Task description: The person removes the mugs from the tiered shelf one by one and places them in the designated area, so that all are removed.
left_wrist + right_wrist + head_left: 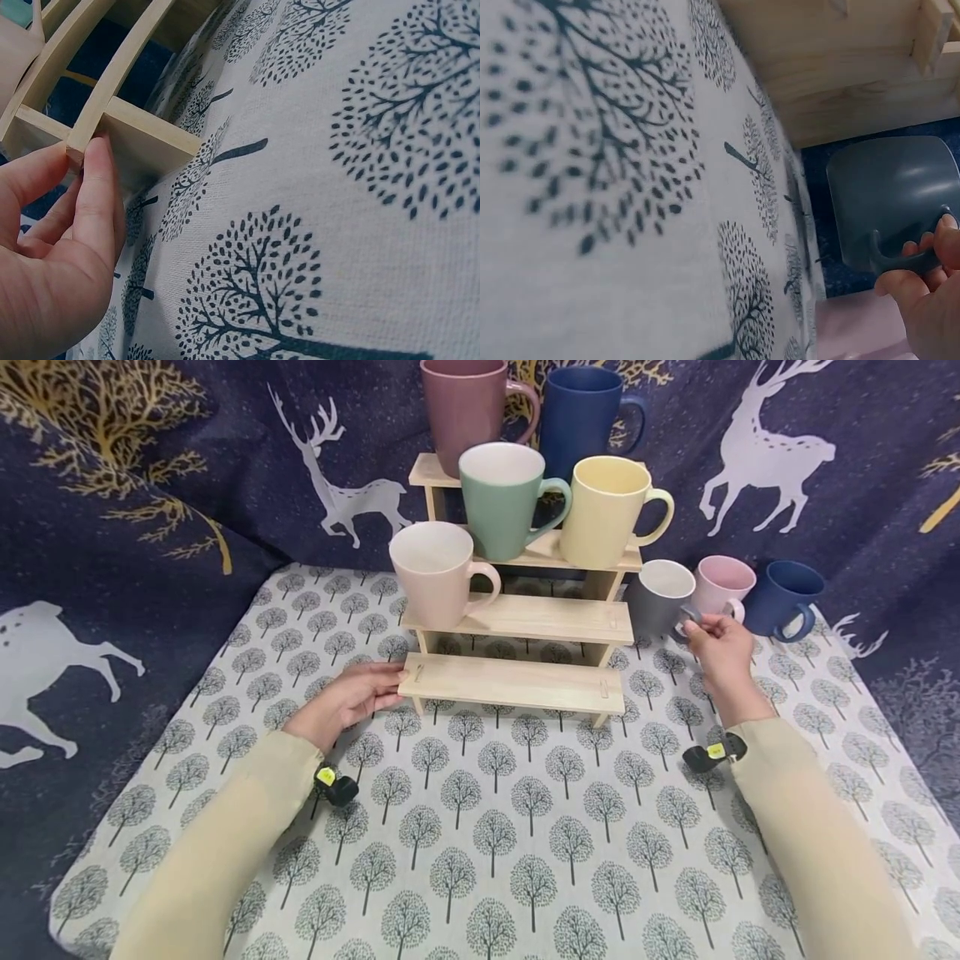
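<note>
At the right of the wooden tiered rack (517,683), my right hand (723,652) grips the handle of a dark grey mug (648,602) with a white inside. The right wrist view shows the fingers and thumb around that mug's handle (900,261). My left hand (356,695) pinches the left end of the rack's lowest board (112,86) between thumb and fingers. A pale pink mug (431,578) stands at the left of the second step, above the left hand. Beside the right hand stand a pink mug (718,578) and a navy mug (783,593).
Higher on the rack stand a green mug (501,502), a yellow mug (602,518), a mauve mug (465,414) and a blue mug (577,418). A tree-print cloth (495,835) covers the table. Behind hangs a dark blue deer-patterned curtain (247,502).
</note>
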Motion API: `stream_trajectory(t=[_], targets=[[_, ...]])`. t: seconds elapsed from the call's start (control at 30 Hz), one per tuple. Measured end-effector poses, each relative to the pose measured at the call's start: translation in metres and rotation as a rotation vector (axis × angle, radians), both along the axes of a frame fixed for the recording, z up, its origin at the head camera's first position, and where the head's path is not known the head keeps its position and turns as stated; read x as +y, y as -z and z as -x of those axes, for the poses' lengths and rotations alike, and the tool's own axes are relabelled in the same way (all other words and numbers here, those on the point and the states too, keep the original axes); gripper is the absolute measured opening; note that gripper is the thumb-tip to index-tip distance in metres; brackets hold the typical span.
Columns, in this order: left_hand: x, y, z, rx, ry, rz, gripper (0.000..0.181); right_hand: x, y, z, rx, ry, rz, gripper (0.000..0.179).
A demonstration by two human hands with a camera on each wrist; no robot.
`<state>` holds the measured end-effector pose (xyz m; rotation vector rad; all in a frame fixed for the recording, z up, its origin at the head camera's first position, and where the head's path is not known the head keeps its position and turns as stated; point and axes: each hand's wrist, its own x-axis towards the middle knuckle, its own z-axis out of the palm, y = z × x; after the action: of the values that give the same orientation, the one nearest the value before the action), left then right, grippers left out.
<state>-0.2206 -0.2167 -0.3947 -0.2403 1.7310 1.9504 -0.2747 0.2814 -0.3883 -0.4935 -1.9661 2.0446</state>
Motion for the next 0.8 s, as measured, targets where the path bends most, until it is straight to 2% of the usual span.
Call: stream_trajectory(t=[0.23, 0.43, 0.8], targets=[[0.000, 0.000, 0.000, -0.008, 0.008, 0.007, 0.060, -0.007, 0.002, 0.013, -0.028, -0.007, -0.016, 0.024], [0.000, 0.000, 0.001, -0.004, 0.011, 0.010, 0.060, -0.012, 0.004, 0.021, -0.059, -0.004, -0.098, 0.022], [-0.001, -0.001, 0.000, -0.005, 0.009, -0.011, 0.060, -0.016, 0.008, 0.034, -0.077, 0.032, 0.025, 0.023]])
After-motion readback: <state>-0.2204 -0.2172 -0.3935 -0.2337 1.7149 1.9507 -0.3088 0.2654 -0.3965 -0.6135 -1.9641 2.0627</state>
